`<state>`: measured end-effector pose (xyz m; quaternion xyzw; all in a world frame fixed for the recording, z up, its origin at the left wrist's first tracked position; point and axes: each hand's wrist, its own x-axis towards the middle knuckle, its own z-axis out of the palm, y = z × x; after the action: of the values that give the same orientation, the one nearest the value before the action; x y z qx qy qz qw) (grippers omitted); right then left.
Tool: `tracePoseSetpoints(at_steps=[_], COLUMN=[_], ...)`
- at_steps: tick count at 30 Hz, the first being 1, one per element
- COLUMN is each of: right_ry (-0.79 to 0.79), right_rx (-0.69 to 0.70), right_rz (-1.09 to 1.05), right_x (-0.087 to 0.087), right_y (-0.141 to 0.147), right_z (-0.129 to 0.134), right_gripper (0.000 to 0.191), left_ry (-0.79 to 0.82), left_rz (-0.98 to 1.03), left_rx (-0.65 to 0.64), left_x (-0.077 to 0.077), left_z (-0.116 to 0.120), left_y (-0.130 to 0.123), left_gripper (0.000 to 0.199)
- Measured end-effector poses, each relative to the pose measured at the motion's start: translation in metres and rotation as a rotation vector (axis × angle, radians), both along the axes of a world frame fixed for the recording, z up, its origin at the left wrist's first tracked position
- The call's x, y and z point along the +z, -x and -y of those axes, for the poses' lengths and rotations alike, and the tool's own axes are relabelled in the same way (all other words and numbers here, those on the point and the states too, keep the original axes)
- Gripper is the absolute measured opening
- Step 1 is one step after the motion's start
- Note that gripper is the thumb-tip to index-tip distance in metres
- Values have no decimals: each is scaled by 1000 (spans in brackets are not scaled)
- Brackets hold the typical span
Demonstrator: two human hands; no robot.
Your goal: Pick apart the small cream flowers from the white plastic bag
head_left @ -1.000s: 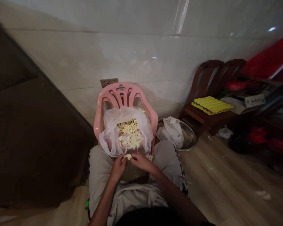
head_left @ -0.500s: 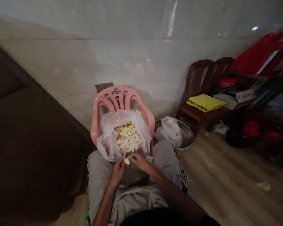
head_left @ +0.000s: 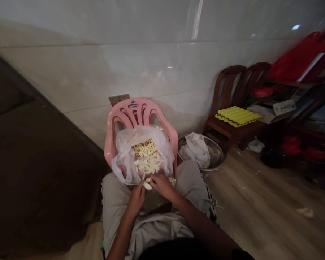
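Between my knees, my left hand (head_left: 137, 195) pinches a pale cream-white flower (head_left: 148, 186). My right hand (head_left: 161, 185) is closed with its fingertips at the flower's upper end, the two hands almost touching. Just beyond them, an opened white plastic bag (head_left: 124, 142) lies on the seat of a pink plastic armchair (head_left: 110, 144). Inside the bag's mouth is a pile of loose flowers (head_left: 148, 162), white in front and more yellow behind. A few more pale pieces show beside my right wrist, partly hidden by it.
Right of the chair, a metal basin (head_left: 219, 160) on the floor holds a crumpled white bag (head_left: 196, 150). Farther right, a yellow egg tray (head_left: 237, 116) rests on a wooden chair (head_left: 219, 124). A dark panel (head_left: 38, 162) stands at left; pale scraps lie on the wooden floor.
My right hand has moved slightly closer to my left. The flower in my fingers has turned and shows more of its pale side. The view has shifted a little.
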<state>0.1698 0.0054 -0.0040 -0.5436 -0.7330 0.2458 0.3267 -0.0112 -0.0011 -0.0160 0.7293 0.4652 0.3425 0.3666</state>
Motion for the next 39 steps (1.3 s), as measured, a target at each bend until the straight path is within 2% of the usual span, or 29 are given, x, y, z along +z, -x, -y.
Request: tracePoseSetpoints(at_steps=[2,4,7,10,12,15,17,19,21,24,27,30,34,39], right_ry=[-24,-26,4,82,200,500,664,714,654,406,175,53,-6,50], right_rx=[-6,-1,15,23,27,79,148,207,239,232,166,81,-20,3], right_rz=[44,-1,-181,-388,-527,-712,-769,-739,-647,-510,-407,-305,-282,-418], right_x=[4,5,1,-3,-4,-1,1,3,3,3,3,5,2,-7], right_y=[1,3,9,19,24,26,23,18,15,12,11,9,4,10], right_z=[3,5,5,4,5,7,7,6,5,3,2,2,1,-2], right_gripper=[10,11,18,21,21,19,17,18,20,23,22,20,19,23], left_ry=[-48,-92,-120,-137,-153,-136,-126,-152,-192,-231,-226,-171,-103,-153], left_rz=[10,7,-27,-87,-121,-125,-116,-116,-111,-90,-86,-53,-37,-159], left_rx=[-17,-31,-1,37,42,36,63,111,128,97,95,105,25,-101], left_x=[-7,-14,-25,-28,-26,-20,-19,-20,-21,-23,-21,-19,-19,-24], left_z=[-2,-4,-7,-8,-7,-6,-6,-5,-6,-7,-9,-10,-10,-11], left_y=[2,5,9,11,11,10,11,13,14,15,14,11,7,8], left_gripper=[38,38,37,39,40,42,42,40,39,38,38,38,40,47])
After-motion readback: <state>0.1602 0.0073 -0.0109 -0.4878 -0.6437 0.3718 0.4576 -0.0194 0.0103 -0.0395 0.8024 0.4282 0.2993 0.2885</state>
